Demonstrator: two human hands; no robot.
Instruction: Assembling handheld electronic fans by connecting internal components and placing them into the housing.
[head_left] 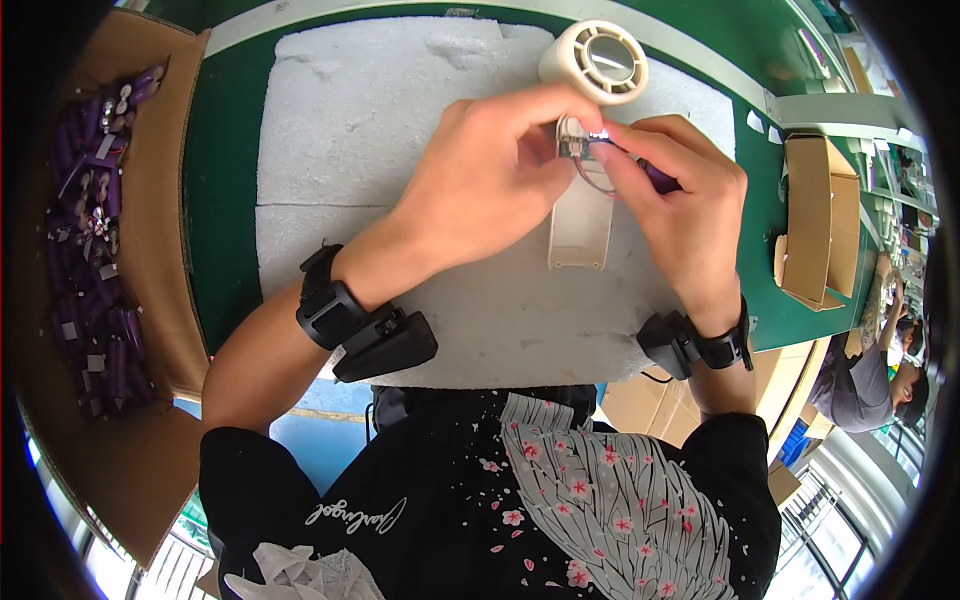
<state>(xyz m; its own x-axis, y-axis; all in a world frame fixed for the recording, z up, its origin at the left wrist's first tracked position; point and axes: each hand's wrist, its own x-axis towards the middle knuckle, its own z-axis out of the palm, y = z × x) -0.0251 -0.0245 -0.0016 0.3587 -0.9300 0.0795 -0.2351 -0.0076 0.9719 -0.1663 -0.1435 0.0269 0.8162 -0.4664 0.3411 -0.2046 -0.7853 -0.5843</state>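
Observation:
A cream handheld fan (563,72) lies on the white foam mat, its round grille at the far end and its hollow handle shell (580,240) toward me. My left hand (480,185) is closed, thumb and fingers gripping around a small circuit board (573,147) at the upper part of the handle. A purple battery cell (661,180) is tucked in my closed right hand (695,195), mostly covered by the fingers. My right thumb and forefinger pinch together beside the board, where a small light glows. Thin wires (597,185) loop below the board.
The white foam mat (350,130) covers much of the green table (228,190). On the left, a large cardboard box (160,215) holds many purple battery cells (95,235). A small opened cardboard box (808,215) stands at right. Another person (862,390) sits beyond it.

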